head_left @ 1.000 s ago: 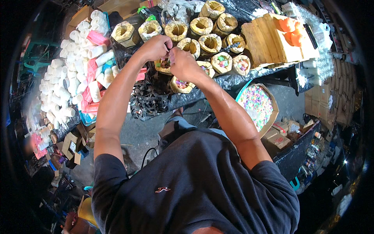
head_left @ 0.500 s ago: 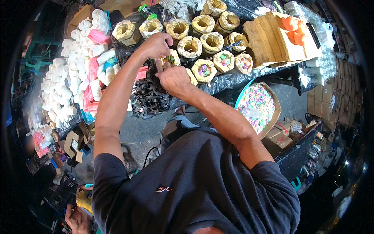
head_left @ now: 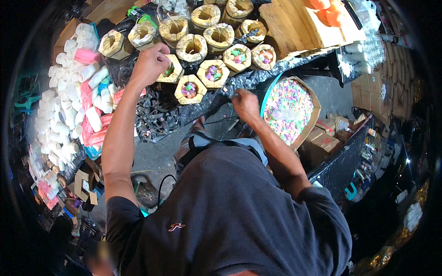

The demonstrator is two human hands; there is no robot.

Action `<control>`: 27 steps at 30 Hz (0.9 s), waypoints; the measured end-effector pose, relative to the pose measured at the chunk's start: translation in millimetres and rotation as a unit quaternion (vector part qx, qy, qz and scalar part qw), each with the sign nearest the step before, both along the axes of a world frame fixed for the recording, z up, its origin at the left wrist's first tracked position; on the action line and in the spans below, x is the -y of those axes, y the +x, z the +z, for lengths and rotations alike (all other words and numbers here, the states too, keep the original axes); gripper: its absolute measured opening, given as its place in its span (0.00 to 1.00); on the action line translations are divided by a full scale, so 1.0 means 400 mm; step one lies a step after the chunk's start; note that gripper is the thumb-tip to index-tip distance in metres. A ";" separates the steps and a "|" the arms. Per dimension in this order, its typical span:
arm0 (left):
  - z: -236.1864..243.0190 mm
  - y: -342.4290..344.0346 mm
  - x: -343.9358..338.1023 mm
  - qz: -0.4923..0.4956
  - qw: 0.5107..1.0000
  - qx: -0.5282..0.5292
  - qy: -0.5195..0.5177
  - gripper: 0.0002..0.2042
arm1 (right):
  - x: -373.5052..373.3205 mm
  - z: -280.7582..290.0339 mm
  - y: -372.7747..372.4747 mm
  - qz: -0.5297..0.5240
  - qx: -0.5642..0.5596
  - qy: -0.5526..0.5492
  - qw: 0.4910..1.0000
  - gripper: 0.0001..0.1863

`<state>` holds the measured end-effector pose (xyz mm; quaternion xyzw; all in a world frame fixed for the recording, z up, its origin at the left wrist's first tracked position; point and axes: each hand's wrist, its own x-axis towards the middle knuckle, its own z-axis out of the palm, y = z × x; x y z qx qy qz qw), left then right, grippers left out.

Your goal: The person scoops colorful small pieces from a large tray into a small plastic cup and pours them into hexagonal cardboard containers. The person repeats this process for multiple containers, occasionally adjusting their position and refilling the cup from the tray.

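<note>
My left hand [head_left: 150, 65], fingers curled in a pinch, is just above and left of a hexagonal tube [head_left: 175, 75] with green pieces in its hole. Whatever sits between its fingertips is too small to name. My right hand [head_left: 246, 106] has its fingers curled in beside the table's front edge, left of a round tub [head_left: 314, 120] full of small pastel pieces; its fingertips are partly hidden. Four-wedge-topped tubes near me, such as the front tube [head_left: 190, 100], hold colourful pieces. Farther back, several similar tubes [head_left: 191, 57] show hollow round holes.
White cylinders [head_left: 60, 115] with pink wrapping are heaped at left. Dark strips [head_left: 156, 115] lie on the black plastic table cover. A wooden board [head_left: 281, 27] with orange things [head_left: 332, 17] stands at back right. Cardboard boxes [head_left: 324, 140] sit beyond the tub.
My right hand has left the tube beside my left hand and moved right, toward the tub. My left hand stays by that tube. The whole view has shifted.
</note>
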<state>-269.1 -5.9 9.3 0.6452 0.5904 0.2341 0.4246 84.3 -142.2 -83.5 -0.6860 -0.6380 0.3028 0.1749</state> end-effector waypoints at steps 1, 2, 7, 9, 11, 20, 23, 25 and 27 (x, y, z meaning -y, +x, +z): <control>0.005 0.004 -0.003 0.010 1.000 -0.002 -0.012 0.11 | 0.003 -0.047 -0.010 0.026 0.027 0.003 0.999 0.14; -0.005 -0.002 -0.010 0.003 1.000 0.007 -0.010 0.12 | 0.002 -0.070 -0.029 0.037 0.041 0.018 0.998 0.15; 0.014 -0.017 -0.050 -0.047 0.998 -0.022 -0.026 0.12 | 0.012 -0.124 -0.059 0.023 0.024 0.070 0.997 0.10; 0.014 -0.038 -0.057 -0.049 0.997 -0.043 -0.045 0.13 | 0.023 -0.010 -0.087 0.027 0.002 0.119 0.992 0.08; 0.013 -0.047 -0.063 -0.054 0.996 -0.049 -0.044 0.13 | 0.001 0.153 -0.155 0.077 -0.089 0.189 0.975 0.06; 0.027 -0.022 -0.082 -0.108 0.986 -0.128 -0.007 0.13 | -0.099 0.286 -0.333 0.198 -0.122 0.242 0.942 0.11; 0.001 -0.027 -0.040 -0.071 0.995 -0.068 -0.025 0.17 | 0.024 0.277 -0.152 0.190 -0.201 0.171 0.946 0.08; -0.059 -0.052 -0.002 -0.033 0.998 -0.039 0.019 0.14 | 0.114 0.192 0.003 0.090 -0.186 0.070 0.976 0.08; -0.083 -0.058 0.018 0.032 0.999 -0.008 -0.030 0.13 | 0.213 0.078 0.178 -0.009 -0.122 -0.034 0.992 0.09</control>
